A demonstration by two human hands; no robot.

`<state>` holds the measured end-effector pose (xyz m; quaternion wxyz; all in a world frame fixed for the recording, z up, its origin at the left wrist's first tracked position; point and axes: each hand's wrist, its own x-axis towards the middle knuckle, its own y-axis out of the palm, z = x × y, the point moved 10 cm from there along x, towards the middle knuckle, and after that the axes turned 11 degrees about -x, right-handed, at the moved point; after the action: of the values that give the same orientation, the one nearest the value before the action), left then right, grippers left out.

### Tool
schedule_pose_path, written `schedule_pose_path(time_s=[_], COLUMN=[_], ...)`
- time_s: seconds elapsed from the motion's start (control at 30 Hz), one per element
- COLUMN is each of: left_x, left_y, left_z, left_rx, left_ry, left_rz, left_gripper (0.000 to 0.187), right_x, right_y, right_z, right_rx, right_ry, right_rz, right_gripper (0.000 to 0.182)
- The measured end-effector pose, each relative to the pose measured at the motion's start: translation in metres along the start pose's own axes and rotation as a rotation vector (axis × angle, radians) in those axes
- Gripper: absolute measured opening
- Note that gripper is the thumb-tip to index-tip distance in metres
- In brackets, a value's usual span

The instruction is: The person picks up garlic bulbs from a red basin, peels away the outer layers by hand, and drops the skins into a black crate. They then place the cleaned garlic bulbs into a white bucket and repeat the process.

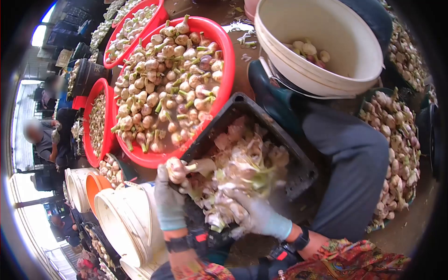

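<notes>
Both of my hands wear pale gloves with light blue cuffs. My left hand (pixel 170 200) is wrapped round a garlic bulb (pixel 177 171), whose stem points right over a black crate (pixel 298 179). At the crate's near side, my right hand (pixel 257 215) is closed against more garlic (pixel 234 212); some fingers are hidden. Loose peelings (pixel 252 163) fill much of the crate, partly blurred. Just beyond it stands a red basin (pixel 227 60) with many garlic bulbs (pixel 186 86) in it.
A white bucket (pixel 275 51) holding a few bulbs stands at the top right. Garlic heaps (pixel 394 154) lie at the right. White buckets (pixel 123 224) and an orange bucket (pixel 97 186) stand at the left. Other people (pixel 42 137) sit farther left.
</notes>
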<state>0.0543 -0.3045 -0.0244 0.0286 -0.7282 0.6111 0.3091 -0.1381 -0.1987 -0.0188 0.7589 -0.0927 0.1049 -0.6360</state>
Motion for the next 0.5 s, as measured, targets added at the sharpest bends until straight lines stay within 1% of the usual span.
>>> schedule_pose_path(time_s=[0.03,0.07,0.13,0.17,0.2,0.23,0.27,0.33,0.37,0.4,0.47,0.5], left_x=[-0.025,-0.052,-0.094,-0.114,-0.129,-0.143,-0.154,-0.17,-0.176,-0.18,-0.186,-0.187], left_y=[0.011,-0.001,-0.003,-0.002,-0.008,-0.011,-0.015,-0.029,-0.038,-0.039,-0.044,-0.047], left_z=[0.016,0.033,0.061,0.072,0.079,0.085,0.088,0.096,0.098,0.098,0.093,0.096], left_rx=[-0.133,-0.179,-0.336,-0.378,-0.398,-0.393,-0.387,-0.396,-0.402,-0.4,-0.311,-0.309], left_ry=[0.003,0.014,-0.006,-0.036,-0.017,-0.005,0.009,0.019,0.026,0.026,0.093,0.087], left_rz=[0.13,0.012,-0.064,-0.078,-0.123,-0.158,-0.195,-0.251,-0.296,-0.298,-0.323,-0.322], left_gripper=[0.041,0.038,0.036,0.036,0.035,0.035,0.035,0.034,0.033,0.033,0.031,0.031], right_x=[-0.002,-0.005,-0.018,-0.025,-0.03,-0.038,-0.043,-0.052,-0.057,-0.058,-0.063,-0.065], right_y=[-0.009,-0.011,0.009,0.023,0.032,0.04,0.038,0.045,0.057,0.059,0.067,0.075], right_z=[0.013,0.024,0.016,0.012,0.015,0.015,0.021,0.028,0.022,0.024,0.019,0.011], right_rx=[-0.01,0.0,-0.161,-0.083,-0.003,-0.013,-0.01,-0.151,-0.135,-0.132,-0.169,-0.168], right_ry=[-0.074,-0.192,-0.172,-0.15,-0.129,-0.084,-0.082,-0.036,-0.084,-0.083,-0.022,-0.015], right_rz=[-0.065,-0.075,0.034,0.128,0.218,0.321,0.33,0.465,0.405,0.406,0.473,0.471], right_gripper=[0.043,0.047,0.047,0.047,0.047,0.046,0.046,0.045,0.044,0.044,0.038,0.038])
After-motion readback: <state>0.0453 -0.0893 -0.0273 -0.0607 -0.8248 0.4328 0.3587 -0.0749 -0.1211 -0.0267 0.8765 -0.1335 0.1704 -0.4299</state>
